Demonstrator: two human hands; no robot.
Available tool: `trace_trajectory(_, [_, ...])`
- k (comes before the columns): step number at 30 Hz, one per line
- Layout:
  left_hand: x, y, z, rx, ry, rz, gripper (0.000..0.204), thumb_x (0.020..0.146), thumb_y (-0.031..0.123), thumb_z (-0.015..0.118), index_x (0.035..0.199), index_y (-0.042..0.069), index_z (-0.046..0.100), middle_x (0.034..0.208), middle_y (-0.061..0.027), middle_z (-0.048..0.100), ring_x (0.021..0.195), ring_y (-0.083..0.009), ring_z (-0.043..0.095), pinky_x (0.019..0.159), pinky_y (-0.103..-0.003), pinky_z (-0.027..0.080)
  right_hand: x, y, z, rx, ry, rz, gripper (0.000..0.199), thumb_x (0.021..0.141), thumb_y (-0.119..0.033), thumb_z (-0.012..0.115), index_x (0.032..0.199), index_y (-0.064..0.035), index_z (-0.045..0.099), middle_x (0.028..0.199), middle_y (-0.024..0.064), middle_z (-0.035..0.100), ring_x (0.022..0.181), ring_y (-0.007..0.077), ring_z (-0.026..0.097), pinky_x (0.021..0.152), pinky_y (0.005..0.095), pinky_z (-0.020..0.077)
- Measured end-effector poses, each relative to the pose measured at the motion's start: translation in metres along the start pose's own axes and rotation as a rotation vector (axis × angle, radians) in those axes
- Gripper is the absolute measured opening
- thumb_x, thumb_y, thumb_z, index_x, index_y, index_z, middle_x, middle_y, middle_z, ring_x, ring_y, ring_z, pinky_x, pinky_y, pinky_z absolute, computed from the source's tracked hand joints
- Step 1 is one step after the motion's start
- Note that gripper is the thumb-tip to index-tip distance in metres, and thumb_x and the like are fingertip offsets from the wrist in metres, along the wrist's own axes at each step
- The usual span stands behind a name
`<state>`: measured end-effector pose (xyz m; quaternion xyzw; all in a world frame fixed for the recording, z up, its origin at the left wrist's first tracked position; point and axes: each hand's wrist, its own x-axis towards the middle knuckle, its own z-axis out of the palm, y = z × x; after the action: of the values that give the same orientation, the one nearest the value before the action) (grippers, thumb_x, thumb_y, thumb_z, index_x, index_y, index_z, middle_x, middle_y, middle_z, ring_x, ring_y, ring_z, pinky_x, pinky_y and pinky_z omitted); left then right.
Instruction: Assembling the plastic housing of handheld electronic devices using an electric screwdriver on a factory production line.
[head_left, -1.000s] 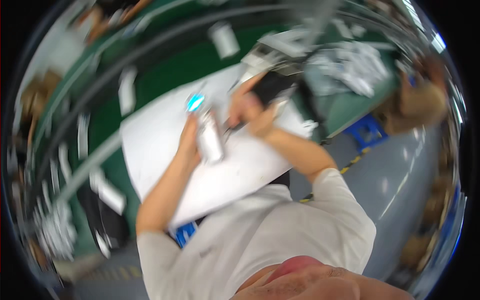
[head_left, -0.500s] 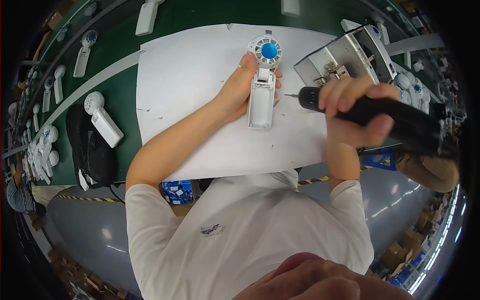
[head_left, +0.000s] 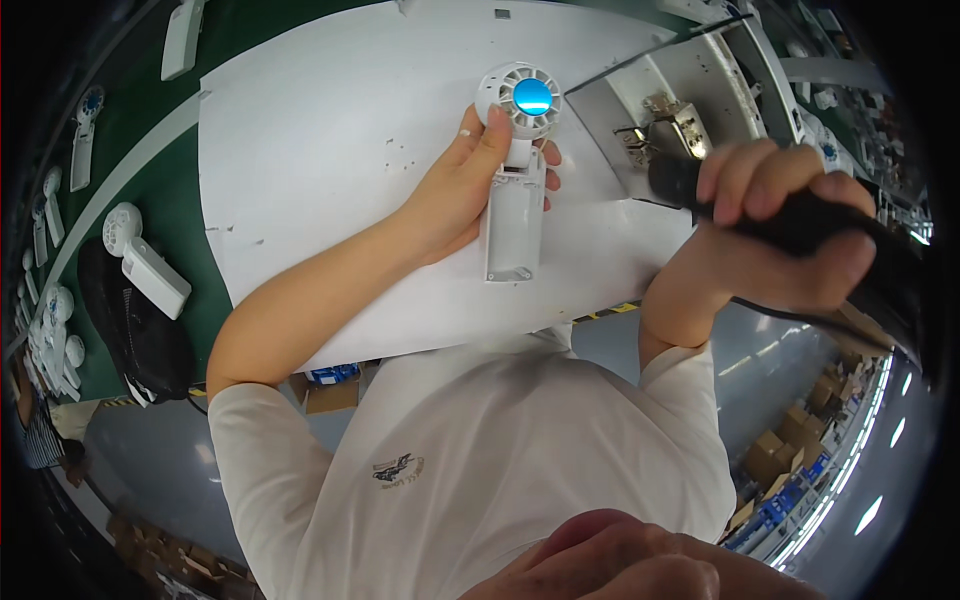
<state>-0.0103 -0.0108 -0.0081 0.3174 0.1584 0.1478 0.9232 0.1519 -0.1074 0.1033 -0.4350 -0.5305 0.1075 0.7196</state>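
A white handheld fan (head_left: 514,225) with a blue round centre in its head is held above the white sheet. My left hand (head_left: 450,205) is closed around it where the head meets the handle, thumb on top and fingertips showing at the far side. The handle is uncovered, so its hollow inside shows. To the right, my right hand (head_left: 775,225) grips a black electric screwdriver (head_left: 820,215), blurred by motion. Its front end points left, apart from the fan and beside a metal box (head_left: 725,60) with a small mechanism inside. The bit cannot be made out.
White paper (head_left: 310,170) covers the middle of the green bench (head_left: 200,250). At left lie a black pouch (head_left: 120,320), another fan (head_left: 150,270) partly over it, and several more fans (head_left: 55,340). A cable (head_left: 800,318) hangs near my right wrist. An open carton (head_left: 330,393) stands below the bench.
My right hand has drawn the screwdriver away to the right from the fan. The left hand keeps its grip on the fan. The whole view has shifted somewhat.
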Motion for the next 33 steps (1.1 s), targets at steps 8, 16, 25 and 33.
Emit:
trace_trajectory(8, [-0.001, -0.001, 0.004, -0.006, 0.055, 0.020, 0.043, 0.101, 0.047, 0.035, 0.129, 0.015, 0.030, 0.104, -0.0080, 0.059, 0.089, -0.0151, 0.060, 0.074, -0.029, 0.053, -0.020, 0.026, 0.025, 0.417, -0.209, 0.054, 0.042, 0.094, -0.050, 0.040, 0.110, -0.0127, 0.049, 0.069, 0.0048, 0.050, 0.047, 0.0153, 0.046, 0.043, 0.0310, 0.0421])
trace_trajectory(16, [-0.003, 0.000, 0.001, -0.001, 0.058, 0.003, 0.042, 0.101, 0.046, 0.038, 0.128, 0.014, 0.034, 0.104, -0.0069, 0.059, 0.086, -0.0135, 0.058, 0.072, -0.029, 0.052, -0.024, 0.048, 0.028, 0.445, -0.260, 0.071, 0.041, 0.094, -0.052, 0.041, 0.110, -0.0137, 0.045, 0.068, 0.0043, 0.049, 0.047, 0.0150, 0.045, 0.043, 0.0304, 0.0414])
trace_trajectory(25, [-0.006, 0.000, 0.002, 0.019, 0.086, -0.006, 0.043, 0.101, 0.045, 0.039, 0.128, 0.013, 0.035, 0.104, -0.0071, 0.059, 0.085, -0.0137, 0.058, 0.072, -0.029, 0.052, -0.026, 0.039, 0.043, 0.316, -0.254, 0.121, 0.035, 0.094, -0.045, 0.041, 0.107, -0.0129, 0.044, 0.063, 0.0048, 0.048, 0.044, 0.0157, 0.043, 0.042, 0.0302, 0.0410])
trace_trajectory(33, [0.000, -0.002, 0.006, 0.074, 0.063, -0.031, 0.047, 0.100, 0.048, 0.038, 0.131, 0.012, 0.040, 0.106, -0.0079, 0.060, 0.092, -0.0168, 0.060, 0.080, -0.033, 0.053, 0.018, -0.003, -0.026, 0.127, -0.006, -0.105, 0.035, 0.091, -0.041, 0.041, 0.098, -0.0089, 0.053, 0.060, 0.0062, 0.048, 0.040, 0.0160, 0.041, 0.041, 0.0327, 0.0404])
